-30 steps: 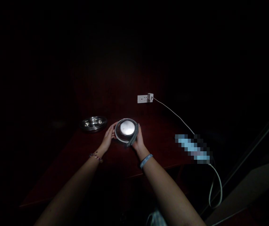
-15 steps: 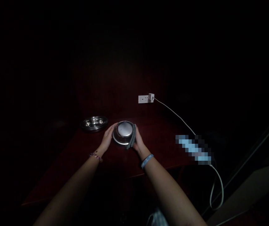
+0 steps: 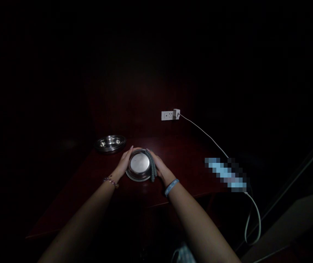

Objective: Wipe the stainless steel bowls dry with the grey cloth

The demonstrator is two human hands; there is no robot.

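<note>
A shiny steel bowl [image 3: 140,163] is held between my hands over the table, its flat underside facing me. My left hand [image 3: 123,160] is closed on the bowl's left side, fingers reaching around its far rim. My right hand [image 3: 159,164] grips a folded grey-green cloth [image 3: 152,166] and presses it along the bowl's right side. The fingertips of both hands come near each other at the far edge. What lies inside the bowl is hidden.
A stack of steel bowls or dishes [image 3: 111,143] stands at the table's back left. Behind the dark red table [image 3: 90,197], a wall socket [image 3: 167,115] holds a white charger [image 3: 176,113]; its cable [image 3: 211,138] runs to a blurred-out blue object [image 3: 224,174] at right. Surroundings are very dark.
The bowl has come closer and slightly left, and its underside has turned more toward me. The cloth and my right fingers have shifted around to the bowl's far right edge.
</note>
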